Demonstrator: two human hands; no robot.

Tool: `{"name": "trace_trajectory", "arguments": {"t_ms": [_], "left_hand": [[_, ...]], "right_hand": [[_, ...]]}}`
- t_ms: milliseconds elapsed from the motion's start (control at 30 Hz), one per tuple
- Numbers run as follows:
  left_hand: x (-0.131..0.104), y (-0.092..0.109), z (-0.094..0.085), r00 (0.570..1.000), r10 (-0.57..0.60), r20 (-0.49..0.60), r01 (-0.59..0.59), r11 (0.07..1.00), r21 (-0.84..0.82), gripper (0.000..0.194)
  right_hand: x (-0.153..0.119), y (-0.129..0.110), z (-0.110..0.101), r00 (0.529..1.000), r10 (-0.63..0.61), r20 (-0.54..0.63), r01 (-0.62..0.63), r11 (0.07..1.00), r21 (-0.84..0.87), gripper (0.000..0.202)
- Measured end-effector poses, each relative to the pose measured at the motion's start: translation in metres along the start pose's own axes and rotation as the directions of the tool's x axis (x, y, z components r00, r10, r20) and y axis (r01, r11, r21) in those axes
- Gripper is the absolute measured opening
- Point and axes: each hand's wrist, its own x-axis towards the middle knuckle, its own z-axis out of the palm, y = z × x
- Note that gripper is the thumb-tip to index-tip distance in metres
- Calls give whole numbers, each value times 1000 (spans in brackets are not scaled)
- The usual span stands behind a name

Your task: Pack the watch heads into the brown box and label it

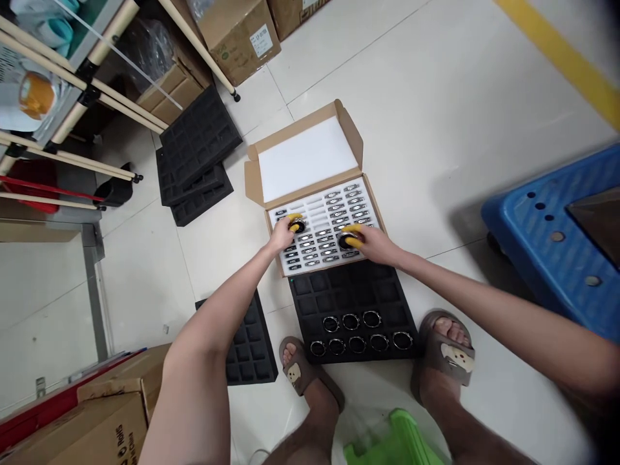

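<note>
An open cardboard box [301,194] on the floor holds a white foam insert with rows of slots, many filled with metallic watch-like pieces. Over its left side my left hand [283,233] pinches a round black piece [299,227], with yellow covers on the fingertips. My right hand [372,243], also with yellow fingertips, grips another round black piece [345,241] above the box's right side. Just below the box lies a black foam tray [310,305] with square pockets; its lower two rows hold several round pieces with shiny rims [357,344].
Stacked black trays [198,139] lie at the upper left, and another black tray [249,349] is under my left forearm. A blue platform [542,226] stands right, a green stool [404,439] at the bottom. Shelving poles and cartons [237,39] occupy the upper left.
</note>
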Motion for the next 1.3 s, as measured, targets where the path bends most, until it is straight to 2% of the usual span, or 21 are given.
{"name": "trace_trajectory", "arguments": {"t_ms": [133, 200, 300, 400, 500, 667, 767, 900, 1167, 1233, 1300], "left_hand": [[10, 7, 0, 986, 60, 158, -102, 955, 277, 46], [5, 15, -1, 984, 72, 165, -137, 895, 424, 51], [-6, 26, 1, 987, 36, 156, -122, 799, 589, 55], [-14, 30, 6, 979, 18, 202, -155, 710, 687, 45], [-18, 26, 11, 969, 52, 243, -217, 656, 723, 32], [-15, 12, 13, 970, 101, 223, -223, 737, 637, 20], [-13, 4, 14, 972, 116, 202, -217, 771, 599, 16], [-14, -3, 14, 972, 124, 198, -220, 770, 598, 19], [-25, -1, 15, 971, 158, 181, -236, 773, 589, 37], [-38, 3, 15, 970, 203, 131, -242, 808, 538, 44], [-67, 8, 21, 966, 250, 59, -249, 856, 454, 47]], "right_hand": [[83, -26, 12, 991, -117, 70, 128, 976, -175, 36], [109, -29, 19, 980, -141, 140, 177, 941, -289, 38], [127, -30, 22, 963, -138, 230, 231, 861, -453, 37], [129, -32, 21, 942, -193, 273, 318, 768, -556, 35], [121, -34, 21, 917, -264, 300, 396, 688, -608, 27], [105, -28, 27, 858, -356, 371, 514, 601, -612, 18], [101, -23, 30, 838, -390, 382, 545, 557, -627, 16], [102, -19, 32, 840, -405, 362, 542, 576, -612, 18], [106, -20, 33, 875, -306, 374, 480, 637, -603, 32], [101, -23, 30, 873, -333, 357, 486, 665, -567, 30], [81, -25, 26, 876, -406, 262, 483, 716, -505, 29]]}}
